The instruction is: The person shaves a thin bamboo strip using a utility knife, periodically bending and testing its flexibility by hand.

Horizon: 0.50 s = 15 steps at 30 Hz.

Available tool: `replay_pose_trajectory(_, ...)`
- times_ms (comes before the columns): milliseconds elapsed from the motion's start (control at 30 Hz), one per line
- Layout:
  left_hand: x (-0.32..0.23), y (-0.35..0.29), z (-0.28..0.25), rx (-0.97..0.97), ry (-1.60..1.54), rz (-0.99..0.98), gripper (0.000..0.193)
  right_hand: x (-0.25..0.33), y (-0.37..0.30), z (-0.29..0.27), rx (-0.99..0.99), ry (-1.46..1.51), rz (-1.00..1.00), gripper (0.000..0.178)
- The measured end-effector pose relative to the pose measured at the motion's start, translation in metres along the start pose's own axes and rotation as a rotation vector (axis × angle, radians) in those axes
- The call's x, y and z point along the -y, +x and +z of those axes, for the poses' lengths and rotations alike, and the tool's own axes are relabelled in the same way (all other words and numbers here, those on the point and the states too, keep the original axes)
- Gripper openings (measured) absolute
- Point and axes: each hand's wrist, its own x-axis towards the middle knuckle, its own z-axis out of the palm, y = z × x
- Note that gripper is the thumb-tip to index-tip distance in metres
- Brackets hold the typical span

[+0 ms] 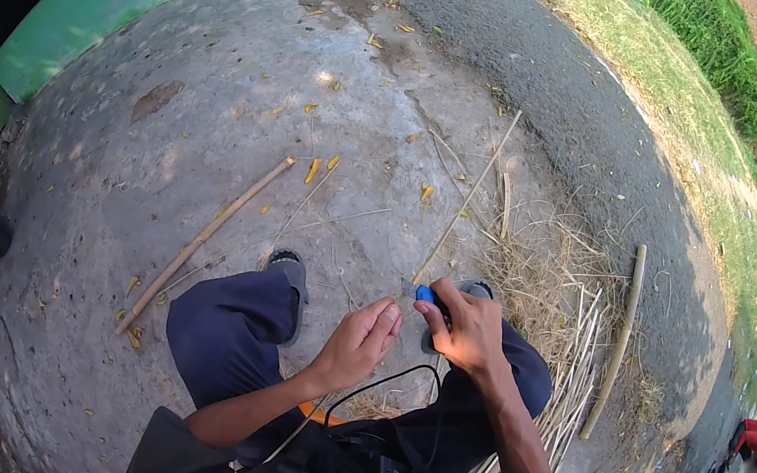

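While the right hand (465, 329) is gripping a blue-handled knife (426, 295), its fingers curling closed around the handle, the left hand (357, 344) is hovering just beside it, its fingers pinching together; whether they are holding anything, I cannot tell. The knife is showing between the two shoes (290, 272). Split bamboo strips (570, 381) are lying beyond the right leg (526, 367), near dry shavings (542, 267), and a bamboo pole (205, 246) is resting on the concrete (161, 172) at left.
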Motion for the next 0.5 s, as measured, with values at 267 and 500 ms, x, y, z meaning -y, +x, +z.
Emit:
replay_pose_trajectory(267,-0.003,-0.002,0.001,0.037,-0.045,0.004,0.034,0.004,0.005,-0.011,-0.080,-0.071,0.098,0.029)
replay_pose_trajectory(500,0.004,-0.017,0.001,0.205,0.049,0.019,0.031,-0.088,0.012,-0.092,-0.797,0.156,0.510,0.040)
